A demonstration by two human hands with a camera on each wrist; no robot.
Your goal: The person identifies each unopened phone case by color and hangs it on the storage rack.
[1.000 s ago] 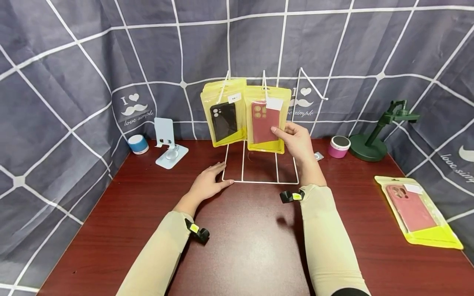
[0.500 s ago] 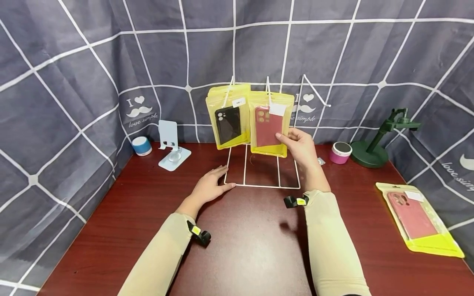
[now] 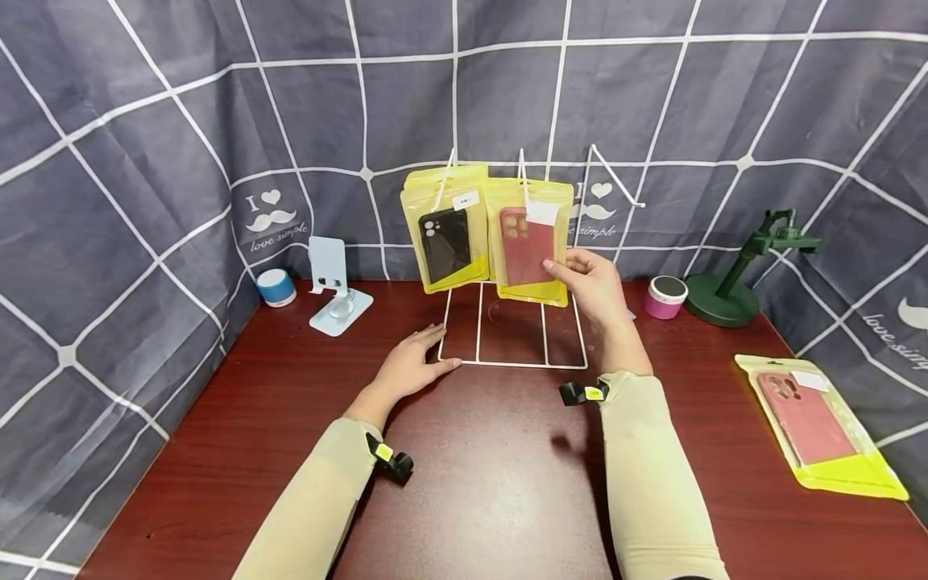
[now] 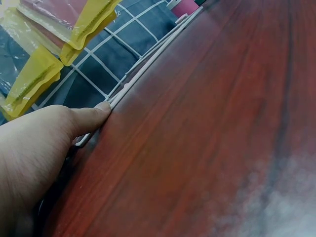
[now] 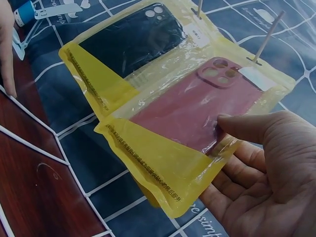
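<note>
My right hand (image 3: 590, 282) pinches the right edge of a yellow-edged clear pouch holding a dark pink phone case (image 3: 528, 250). In the right wrist view my thumb lies on the front of this pink case (image 5: 173, 108) and the fingers are behind the pouch. The pouch hangs on the middle hook of a white wire display rack (image 3: 512, 365). On the left hook hang several similar pouches, the front one with a black phone case (image 3: 445, 246). My left hand (image 3: 408, 366) rests at the rack's lower left corner, thumb touching the front wire, fingers extended along the side.
A third hook (image 3: 616, 176) sticks out at the rack's right. Another pouched pink phone case (image 3: 812, 423) lies on the table at right. A light blue phone stand (image 3: 337, 294), blue-white cylinder (image 3: 275, 287), pink-white cylinder (image 3: 664, 297) and green stand (image 3: 725, 294) line the back.
The head view has tilted slightly, lowering everything in the frame. My right hand still holds the hanging pouch and has shifted slightly right along with its lower edge. The left hand stays at the rack corner.
</note>
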